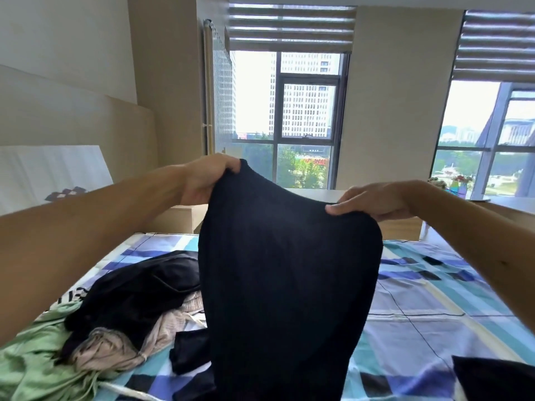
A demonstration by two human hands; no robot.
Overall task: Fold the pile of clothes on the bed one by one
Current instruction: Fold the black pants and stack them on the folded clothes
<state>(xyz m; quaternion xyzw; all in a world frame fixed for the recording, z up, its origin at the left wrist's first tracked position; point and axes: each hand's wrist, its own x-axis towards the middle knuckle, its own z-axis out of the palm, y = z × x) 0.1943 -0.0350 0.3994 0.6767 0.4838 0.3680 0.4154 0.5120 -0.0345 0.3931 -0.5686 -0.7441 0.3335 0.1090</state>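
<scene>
Held-up dark garment [286,279] hides part of the clothes pile [115,322] behind it.

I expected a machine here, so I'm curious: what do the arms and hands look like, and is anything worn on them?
They are a person's. The left hand and right hand are bare: no gloves, rings or watch show. The left forearm and right forearm are uncovered to the picture's edge, no sleeve in view.

Beige walls [396,96]; daylit windows [307,111]
</scene>
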